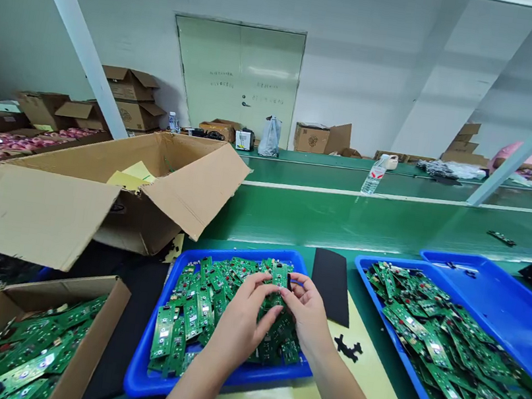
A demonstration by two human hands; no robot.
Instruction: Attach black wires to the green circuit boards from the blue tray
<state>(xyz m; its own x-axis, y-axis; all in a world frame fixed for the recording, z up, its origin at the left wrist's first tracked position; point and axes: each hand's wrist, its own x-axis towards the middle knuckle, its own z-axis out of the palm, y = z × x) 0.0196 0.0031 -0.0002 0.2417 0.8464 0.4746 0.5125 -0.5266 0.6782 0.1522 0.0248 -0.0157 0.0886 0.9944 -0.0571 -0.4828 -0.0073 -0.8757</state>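
Note:
Over the middle blue tray (145, 341), both of my hands meet at a small green circuit board (280, 273). My left hand (241, 319) grips the board from the left, thumb and fingers curled in. On the other side my right hand (309, 313) is closed at the board's right edge. A small dark piece shows by its fingertips, too small to name surely. Many green circuit boards (194, 309) fill the tray below. To the right, black cut-out pieces (348, 348) lie on a yellow sheet (369, 381), below a black foam sheet (332, 283).
Another blue tray (416, 395) heaped with boards is at the right, beside a further blue tray (495, 300). At the left are a large open carton (35, 205) and a smaller box (103, 315) of boards. A bottle (374, 176) stands behind; a person (527, 155) sits far right.

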